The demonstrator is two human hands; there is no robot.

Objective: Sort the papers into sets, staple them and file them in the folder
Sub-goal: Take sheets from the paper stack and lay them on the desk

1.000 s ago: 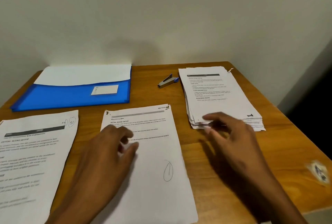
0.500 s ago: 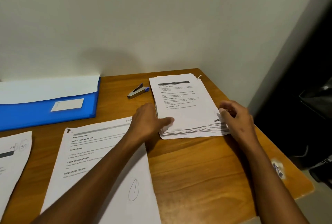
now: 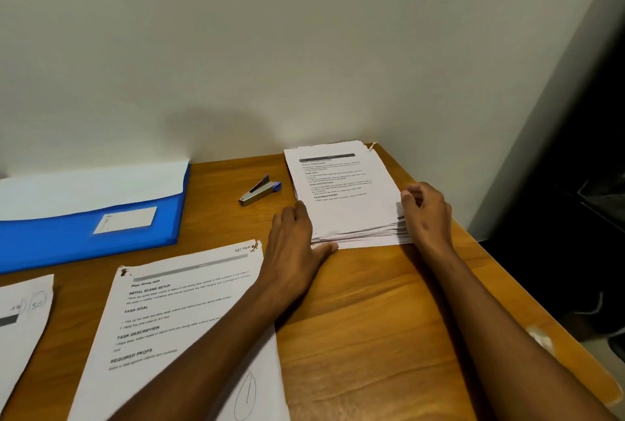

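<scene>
White paper stack (image 3: 341, 197), far right corner of the counter (image 3: 372, 312), long axis toward the wall. Left hand (image 3: 294, 248) lies flat-fingered against its near left corner; right hand (image 3: 427, 214) curls round its right edge. Both equally near.

Thick paper stack (image 3: 341, 204) far right — stapler (image 3: 259, 190) beside; blue folder (image 3: 88, 238) left.

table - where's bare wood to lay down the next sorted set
Widest bare patch on the table: near-right wood, between the middle sheet and the right edge, below the paper stack. A smaller strip lies between the blue folder and the stapler. The left side is crowded with sheets and folder.
</scene>
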